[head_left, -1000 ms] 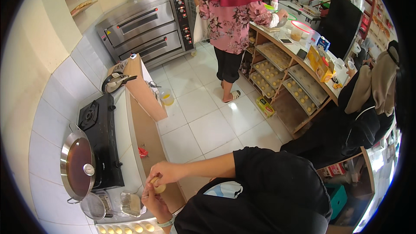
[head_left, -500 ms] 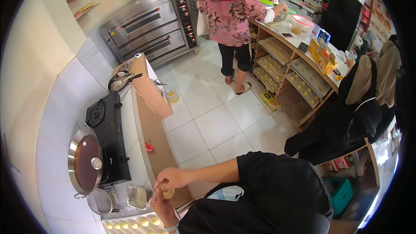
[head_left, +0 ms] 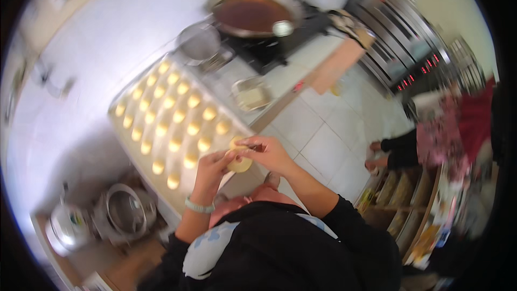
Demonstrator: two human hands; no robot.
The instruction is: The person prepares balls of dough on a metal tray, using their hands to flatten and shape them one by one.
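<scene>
In front of my chest, both hands hold one pale piece of dough (head_left: 240, 165), roundish and flattened. My left hand (head_left: 211, 168) pinches it from the left, fingers closed on its edge. From the right, my right hand (head_left: 265, 153) grips it with fingers bent over the top. Fingers cover its middle, so I cannot tell whether a hole goes through it. Just beyond my hands lies a large pale tray (head_left: 173, 163) with several round dough balls (head_left: 161, 129) in rows.
A wide pan of dark oil (head_left: 253, 15) sits on a black stove (head_left: 264, 51). Nearby are a mesh strainer (head_left: 199, 43) and a clear square container (head_left: 251, 94). Steel pots (head_left: 125, 211) stand lower left. At right are an oven (head_left: 398, 37) and another person (head_left: 441, 137).
My view has swung left and down, bringing the whole dough tray into sight. Both hands still hold the dough. The oven and the other person now appear farther right.
</scene>
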